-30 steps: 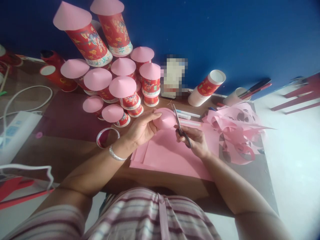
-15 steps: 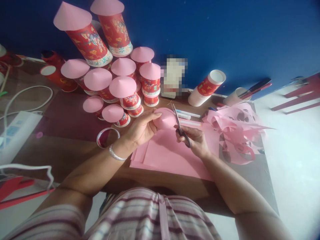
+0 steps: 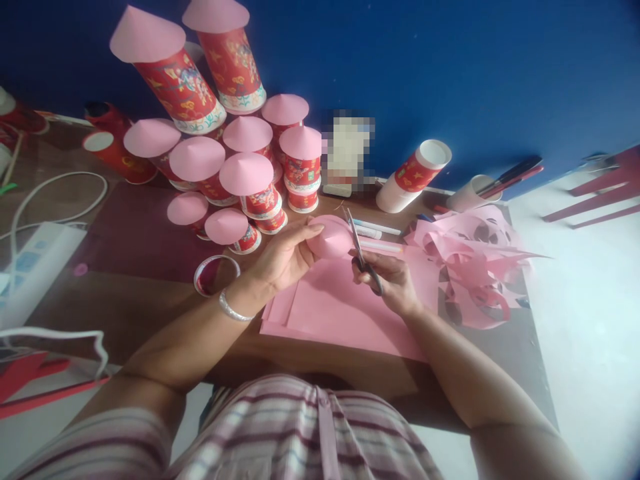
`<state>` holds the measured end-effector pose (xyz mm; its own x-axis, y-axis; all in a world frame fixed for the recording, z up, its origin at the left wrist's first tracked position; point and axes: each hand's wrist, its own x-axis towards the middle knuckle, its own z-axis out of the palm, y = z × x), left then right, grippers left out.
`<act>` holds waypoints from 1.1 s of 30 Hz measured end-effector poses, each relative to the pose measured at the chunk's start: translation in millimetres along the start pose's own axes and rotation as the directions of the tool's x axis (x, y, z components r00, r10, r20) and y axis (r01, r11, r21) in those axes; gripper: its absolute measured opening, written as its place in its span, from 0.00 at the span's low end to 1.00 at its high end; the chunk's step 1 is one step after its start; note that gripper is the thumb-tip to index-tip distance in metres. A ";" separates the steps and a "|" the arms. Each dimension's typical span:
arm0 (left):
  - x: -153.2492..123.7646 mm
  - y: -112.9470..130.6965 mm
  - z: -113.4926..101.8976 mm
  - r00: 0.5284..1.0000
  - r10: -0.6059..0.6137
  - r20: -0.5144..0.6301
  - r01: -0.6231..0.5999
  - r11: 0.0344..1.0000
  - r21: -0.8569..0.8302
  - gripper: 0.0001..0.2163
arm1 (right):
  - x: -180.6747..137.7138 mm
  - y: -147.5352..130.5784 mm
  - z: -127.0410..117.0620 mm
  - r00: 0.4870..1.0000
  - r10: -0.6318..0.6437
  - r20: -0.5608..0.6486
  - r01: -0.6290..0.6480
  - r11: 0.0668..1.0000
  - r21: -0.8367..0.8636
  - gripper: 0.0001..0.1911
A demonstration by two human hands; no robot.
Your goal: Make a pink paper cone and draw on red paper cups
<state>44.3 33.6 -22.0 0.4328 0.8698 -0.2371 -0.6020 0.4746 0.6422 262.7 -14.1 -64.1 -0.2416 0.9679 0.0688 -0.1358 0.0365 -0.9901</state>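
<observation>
My left hand [image 3: 293, 257] pinches a small pink paper cone [image 3: 332, 239] by its left edge, thumb on top, above the desk. A pair of scissors with dark handles [image 3: 369, 275] is in my right hand [image 3: 393, 280], its blades pointing up and away along the cone's right edge. Whether the blades touch the paper is hard to tell. Below both hands lie flat sheets of pink paper [image 3: 340, 307]. Beyond the cone rest a few pens [image 3: 367, 230].
Several red decorated paper tubes with pink cone roofs [image 3: 247, 175] stand at the back left, near a tape roll [image 3: 196, 280]. Pink paper scraps [image 3: 470, 267] pile on the right. A red-and-white tube [image 3: 419, 175] and a pen cup [image 3: 463, 195] stand by the blue wall.
My hands, the cone and the scissors look almost the same as before. The view has shifted very slightly.
</observation>
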 end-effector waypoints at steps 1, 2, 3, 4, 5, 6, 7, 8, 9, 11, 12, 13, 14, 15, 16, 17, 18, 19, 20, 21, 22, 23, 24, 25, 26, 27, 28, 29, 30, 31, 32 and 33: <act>-0.2 0.2 0.0 1.000 0.000 0.002 0.000 1.000 0.000 0.06 | 0.0 0.0 0.0 1.000 0.004 -0.004 -0.004 1.000 -0.005 0.22; -0.4 0.3 0.0 1.000 -0.001 0.002 0.001 1.000 0.002 0.06 | 0.0 0.1 0.0 1.000 0.011 -0.007 -0.011 1.000 -0.013 0.23; -0.6 0.4 0.0 1.000 -0.002 0.001 0.002 1.000 0.007 0.06 | -0.1 0.2 -0.1 1.000 0.018 -0.010 -0.018 1.000 -0.021 0.23; -0.8 0.5 0.1 1.000 -0.004 -0.001 0.004 1.000 0.012 0.07 | -0.2 0.3 -0.1 1.000 0.025 -0.011 -0.025 0.999 -0.026 0.23; -0.9 0.6 0.2 1.000 -0.006 -0.006 0.006 1.000 0.016 0.07 | -0.3 0.3 0.0 0.999 0.031 -0.014 -0.031 0.999 -0.026 0.23; -1.0 0.7 0.3 1.000 -0.006 -0.011 0.006 1.000 0.016 0.07 | -0.5 0.2 0.1 0.999 0.036 -0.016 -0.036 0.999 -0.025 0.24; -1.0 0.7 0.4 1.000 -0.005 -0.016 0.005 1.000 0.013 0.07 | -0.6 0.0 0.3 0.999 0.040 -0.018 -0.040 0.999 -0.022 0.24; -1.0 0.8 0.6 1.000 -0.005 -0.020 0.006 1.000 0.008 0.06 | -0.7 -0.2 0.6 0.999 0.041 -0.020 -0.042 0.999 -0.017 0.24; -1.0 0.9 0.7 1.000 -0.006 -0.023 0.006 1.000 0.002 0.06 | -0.8 -0.5 0.8 0.999 0.041 -0.019 -0.041 0.999 -0.008 0.23; -0.9 1.1 0.7 1.000 -0.004 -0.027 0.004 1.000 -0.008 0.05 | -1.0 -1.1 1.0 0.999 0.031 -0.007 -0.031 0.999 0.020 0.22; -0.9 1.1 0.6 1.000 -0.002 -0.029 0.002 1.000 -0.010 0.05 | -1.0 -1.2 1.0 1.000 0.026 0.003 -0.026 0.999 0.035 0.22; -0.9 1.1 0.5 1.000 0.000 -0.028 0.000 1.000 -0.009 0.05 | -1.1 -1.2 0.9 1.000 0.023 0.008 -0.023 0.999 0.044 0.22; -0.9 1.1 0.4 1.000 0.003 -0.026 -0.003 1.000 -0.005 0.05 | -1.1 -1.2 0.8 1.000 0.025 0.011 -0.026 0.999 0.045 0.22; -0.8 1.0 0.2 1.000 0.003 -0.022 -0.003 1.000 -0.001 0.05 | -1.2 -1.1 0.6 0.999 0.032 0.011 -0.032 0.999 0.039 0.23; -0.7 0.7 -0.1 1.000 0.004 -0.017 -0.004 1.000 0.002 0.06 | -1.3 -1.0 0.5 0.999 0.038 0.009 -0.038 0.999 0.030 0.23; -0.6 0.4 -0.3 1.000 0.004 -0.012 -0.004 1.000 0.004 0.06 | -1.4 -0.9 0.4 0.999 0.044 0.007 -0.044 0.999 0.020 0.24; -0.4 0.1 -0.6 1.000 0.004 -0.009 -0.004 1.000 0.003 0.06 | -1.5 -0.8 0.5 0.999 0.044 0.007 -0.044 0.999 0.013 0.24; -0.2 -0.3 -0.9 1.000 0.005 -0.011 -0.005 1.000 -0.002 0.05 | -1.6 -0.7 0.8 0.999 0.038 0.011 -0.038 0.999 0.011 0.23; -0.1 -0.6 -1.2 1.000 0.005 -0.015 -0.005 1.000 -0.008 0.05 | -1.6 -0.6 1.3 0.999 0.028 0.017 -0.028 1.000 0.010 0.23; 0.0 -0.7 -1.5 1.000 0.004 -0.021 -0.005 1.000 -0.012 0.05 | -1.4 -0.6 1.9 1.000 0.016 0.019 -0.016 1.000 0.007 0.23; -0.1 -0.6 -1.7 1.000 0.002 -0.027 -0.003 1.000 -0.015 0.05 | -1.0 -0.5 2.4 1.000 0.004 0.016 -0.004 1.000 -0.001 0.23; -0.3 -0.4 -1.9 0.999 -0.003 -0.034 0.002 1.000 -0.015 0.05 | -0.4 -0.4 2.9 1.000 -0.005 0.002 0.006 1.000 -0.020 0.23; -0.6 0.2 -2.0 0.999 -0.007 -0.040 0.006 1.000 -0.017 0.05 | 0.4 -0.4 2.9 1.000 -0.013 -0.025 0.012 0.999 -0.048 0.23; -1.0 0.9 -2.0 0.999 -0.010 -0.045 0.009 1.000 -0.021 0.06 | 1.3 -0.5 2.4 0.998 -0.019 -0.063 0.013 0.996 -0.085 0.23; -1.6 1.8 -1.9 0.999 -0.010 -0.049 0.009 1.000 -0.028 0.06 | 2.3 -0.9 1.0 0.994 -0.024 -0.111 0.009 0.992 -0.129 0.23; -2.2 2.8 -1.6 0.999 -0.007 -0.053 0.005 0.999 -0.039 0.06 | 3.1 -1.6 -1.3 0.987 -0.029 -0.160 -0.001 0.983 -0.182 0.22; -2.8 3.8 -1.4 0.999 0.000 -0.054 -0.003 0.999 -0.050 0.05 | 3.4 -2.8 -4.6 0.980 -0.034 -0.196 -0.016 0.969 -0.245 0.21; -3.5 4.5 -1.3 0.998 0.011 -0.056 -0.014 0.998 -0.059 0.05 | 3.2 -4.6 -9.0 0.976 -0.040 -0.215 -0.033 0.946 -0.324 0.21; -4.0 5.1 -1.3 0.998 0.023 -0.059 -0.026 0.998 -0.061 0.04 | 2.1 -6.8 -14.2 0.977 -0.045 -0.206 -0.047 0.905 -0.422 0.20; -4.5 5.3 -1.6 0.997 0.036 -0.067 -0.040 0.998 -0.054 0.04 | 0.1 -9.3 -20.2 0.986 -0.047 -0.163 -0.048 0.843 -0.535 0.18; -4.9 5.0 -2.2 0.996 0.047 -0.079 -0.051 0.998 -0.042 0.04 | -2.9 -12.1 -26.5 0.992 -0.053 -0.110 -0.033 0.753 -0.658 0.16; -5.1 4.4 -3.1 0.994 0.056 -0.093 -0.059 0.998 -0.026 0.04 | -6.7 -14.8 -32.9 0.996 -0.056 -0.063 -0.013 0.634 -0.774 0.14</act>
<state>37.4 31.7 -20.2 0.3341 0.9037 -0.2677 -0.6432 0.4262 0.6361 298.0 -13.0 -54.0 -0.1721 0.9782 0.1165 0.6605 0.2023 -0.7231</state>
